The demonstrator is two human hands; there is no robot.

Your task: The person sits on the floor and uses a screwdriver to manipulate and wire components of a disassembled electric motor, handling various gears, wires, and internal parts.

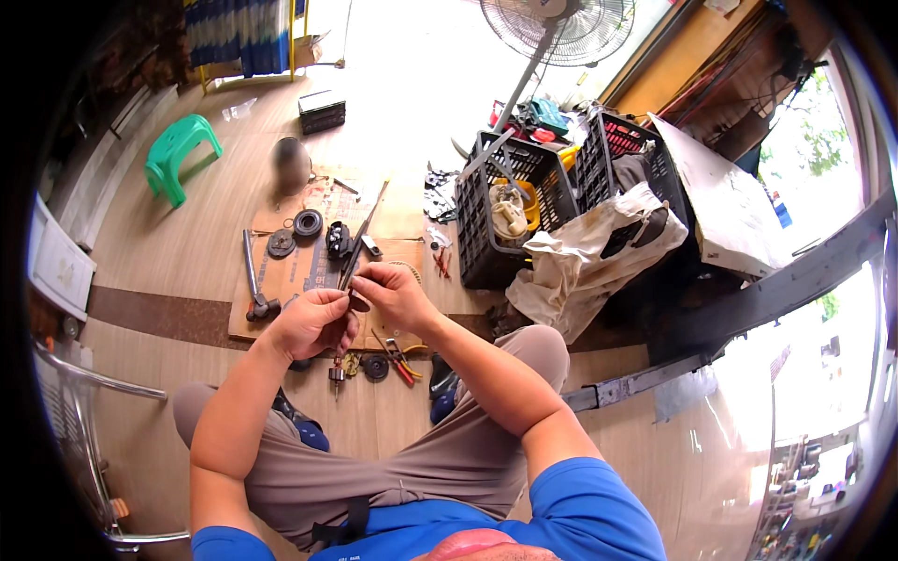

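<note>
My left hand [313, 324] and my right hand [395, 295] meet above a flattened cardboard sheet. Both have their fingers pinched around a small dark part [358, 304], too hidden by the fingers to name. Just past the fingertips is a long, thin, dark tool [368, 224], pointing away from me; whether a hand touches it I cannot tell. On the cardboard [285, 271] are a hammer-like tool [251, 271], a black ring [307, 223], a round dark disc [281, 244] and a black housing [339, 240]. Nearer my feet lie a motor rotor [337, 374], a black round part [375, 367] and red-and-yellow-handled pliers [403, 370].
Black plastic crates [482, 224] with tools and parts stand at right, a pale cloth [599, 248] draped beside them. A standing fan [557, 23] is behind. A green stool [180, 157] and a black box [322, 110] are far left. A metal bar [645, 379] lies right of my knee.
</note>
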